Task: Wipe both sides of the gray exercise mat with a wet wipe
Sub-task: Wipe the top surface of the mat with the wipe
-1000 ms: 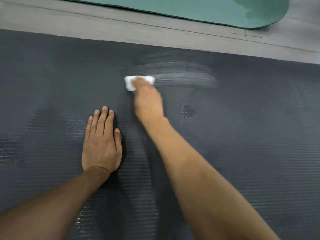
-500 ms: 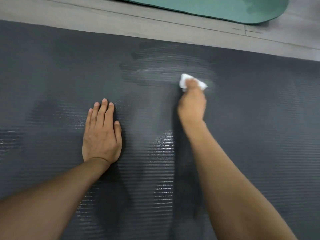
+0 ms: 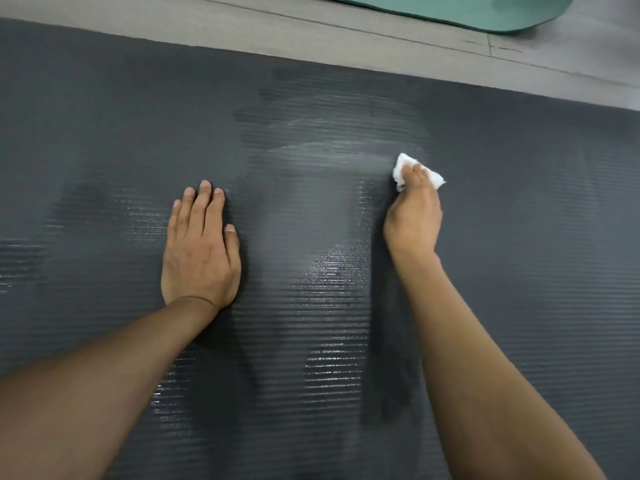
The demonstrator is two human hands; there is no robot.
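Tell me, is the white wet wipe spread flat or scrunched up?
Scrunched up. The white wet wipe bunches in crumpled lumps under the right hand.

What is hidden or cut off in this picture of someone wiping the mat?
All in the head view:
- Dark gray ribbed exercise mat: its ends run past the left, right and bottom edges; its underside is hidden.
- Crumpled white wet wipe: mostly covered by the right hand that grips it.
- Teal mat: cut off by the top edge.
- Left hand: its palm lies hidden against the mat.

Ribbed gray mat (image 3: 104, 133), wet-glossy in patches; crumpled wet wipe (image 3: 401, 168).
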